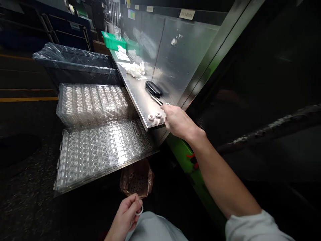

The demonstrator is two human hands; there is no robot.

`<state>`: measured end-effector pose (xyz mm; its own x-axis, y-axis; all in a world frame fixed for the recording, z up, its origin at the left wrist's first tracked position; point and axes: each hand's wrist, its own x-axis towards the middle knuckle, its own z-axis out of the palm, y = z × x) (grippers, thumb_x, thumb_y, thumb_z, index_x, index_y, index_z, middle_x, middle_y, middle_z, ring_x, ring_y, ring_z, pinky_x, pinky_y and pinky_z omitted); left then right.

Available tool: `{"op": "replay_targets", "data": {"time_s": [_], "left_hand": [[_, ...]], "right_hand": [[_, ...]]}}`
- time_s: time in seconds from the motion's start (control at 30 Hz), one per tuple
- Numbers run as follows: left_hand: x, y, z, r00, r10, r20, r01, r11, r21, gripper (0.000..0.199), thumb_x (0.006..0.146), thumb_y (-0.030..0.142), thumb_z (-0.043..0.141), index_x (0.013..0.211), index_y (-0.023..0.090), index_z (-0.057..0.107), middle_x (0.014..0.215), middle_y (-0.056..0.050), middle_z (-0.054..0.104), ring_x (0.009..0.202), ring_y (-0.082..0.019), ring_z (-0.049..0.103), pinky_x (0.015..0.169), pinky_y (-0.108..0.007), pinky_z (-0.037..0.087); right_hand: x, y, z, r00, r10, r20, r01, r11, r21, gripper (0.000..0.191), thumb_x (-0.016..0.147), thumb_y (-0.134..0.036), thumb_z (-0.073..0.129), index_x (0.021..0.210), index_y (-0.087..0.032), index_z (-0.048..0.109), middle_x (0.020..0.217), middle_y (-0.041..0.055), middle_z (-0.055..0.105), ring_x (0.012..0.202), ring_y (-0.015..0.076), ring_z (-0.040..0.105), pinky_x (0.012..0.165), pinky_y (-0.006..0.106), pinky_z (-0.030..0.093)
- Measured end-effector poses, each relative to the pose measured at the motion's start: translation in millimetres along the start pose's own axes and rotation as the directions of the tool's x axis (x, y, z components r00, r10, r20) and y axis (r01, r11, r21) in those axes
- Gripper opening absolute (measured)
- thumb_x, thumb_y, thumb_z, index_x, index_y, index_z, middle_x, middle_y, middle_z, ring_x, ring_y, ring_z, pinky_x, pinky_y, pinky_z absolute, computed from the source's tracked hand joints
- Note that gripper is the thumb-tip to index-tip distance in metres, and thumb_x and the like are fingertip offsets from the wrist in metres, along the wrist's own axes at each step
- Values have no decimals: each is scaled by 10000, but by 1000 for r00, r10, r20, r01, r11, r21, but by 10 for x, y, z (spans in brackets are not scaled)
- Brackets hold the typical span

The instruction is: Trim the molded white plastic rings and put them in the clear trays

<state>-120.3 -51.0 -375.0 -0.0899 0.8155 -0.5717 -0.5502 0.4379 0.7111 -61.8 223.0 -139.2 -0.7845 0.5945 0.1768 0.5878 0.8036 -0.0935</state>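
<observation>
My left hand [127, 214] is low in front of my lap, its fingers pinched on a small white ring [139, 210]. My right hand [177, 120] reaches over the near end of a metal shelf [140, 97]. Its fingers are closed at the end of a slim, knife-like tool [156, 100] with a pale and a dark part; the grip itself is partly hidden. Just left of those fingers, two white rings [151, 117] lie near the shelf corner. Another white ring [167, 104] shows partly behind the hand. A black case [153, 88] rests beyond the tool.
A stack of clear trays [94, 100] filled with white rings stands left of the shelf. Nearer is a clear tray [100, 150] with unfilled pockets. Below hangs an open bag [137, 180]. Farther back are a lined dark bin [80, 63], white gloves [135, 69] and a green basket [114, 41].
</observation>
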Motion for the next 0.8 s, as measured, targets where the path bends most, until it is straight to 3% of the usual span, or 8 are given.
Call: {"op": "replay_targets", "data": {"time_s": [0.13, 0.2, 0.23, 0.3, 0.37, 0.47, 0.67, 0.8], "left_hand": [[56, -4, 86, 999, -12, 35, 12, 1000, 2, 581, 754, 642, 777, 729, 191, 411, 623, 55, 375, 511, -53, 192, 461, -207, 109], [106, -3, 156, 999, -24, 43, 24, 1000, 14, 592, 738, 643, 792, 725, 190, 411, 613, 64, 360, 503, -46, 185, 454, -197, 95], [136, 1, 197, 998, -31, 51, 30, 999, 27, 589, 735, 638, 793, 723, 187, 414, 609, 67, 356, 500, -43, 180, 454, -192, 86], [197, 22, 293, 995, -58, 86, 51, 995, 83, 568, 743, 613, 788, 715, 182, 420, 593, 71, 346, 498, -39, 172, 459, -183, 84], [250, 54, 407, 987, -94, 133, 73, 985, 156, 542, 753, 581, 783, 708, 178, 424, 587, 69, 346, 501, -40, 175, 462, -178, 92], [294, 90, 578, 967, -156, 202, 103, 963, 251, 537, 775, 568, 780, 700, 173, 423, 591, 67, 340, 507, -42, 178, 463, -178, 100], [230, -18, 683, 952, -184, 243, 111, 952, 284, 620, 729, 644, 851, 701, 167, 456, 616, 57, 374, 488, -43, 212, 427, -180, 158], [98, -168, 567, 971, -181, 154, 146, 965, 216, 653, 702, 666, 873, 697, 166, 453, 594, 64, 365, 462, -29, 181, 424, -181, 116]], "right_hand": [[-1039, -124, -10, 992, 57, -110, 2, 883, 469, 292, 964, -136, 562, 1235, -181, 659, 1195, 99, 705, 1054, 230, 668, 950, 349, 520], [-1734, -106, 162, 979, 12, 203, -152, 707, 691, 277, 921, -187, 655, 1191, -195, 714, 1113, 62, 745, 954, 195, 709, 854, 296, 564], [-2064, -58, 301, 916, -12, 401, -308, 621, 721, 304, 878, -206, 710, 1180, -187, 734, 1061, 56, 760, 877, 190, 723, 776, 279, 577], [-2606, 118, 650, 783, 198, 589, -584, 559, 588, 338, 859, -212, 716, 1191, -159, 750, 1025, 76, 773, 852, 215, 739, 771, 306, 593], [-2923, 375, 1024, 683, 630, 369, -728, 546, 415, 344, 955, -175, 561, 1254, -143, 727, 1127, 122, 761, 1043, 259, 732, 989, 394, 565], [-2930, 783, 1497, 557, 831, -10, -785, 530, 320, 429, 1013, -147, 456, 1406, -116, 625, 1372, 172, 670, 1316, 274, 621, 1174, 407, 442], [-2280, 1226, 1942, 448, 894, -5, -869, 437, 232, 253, 1020, -226, 516, 1176, -132, 692, 1141, 156, 745, 1002, 270, 731, 877, 331, 536], [-2212, 1221, 1862, 502, 862, -68, -809, 496, 314, 154, 974, -250, 578, 1013, -165, 701, 1019, 112, 759, 942, 237, 718, 849, 290, 511]]}}
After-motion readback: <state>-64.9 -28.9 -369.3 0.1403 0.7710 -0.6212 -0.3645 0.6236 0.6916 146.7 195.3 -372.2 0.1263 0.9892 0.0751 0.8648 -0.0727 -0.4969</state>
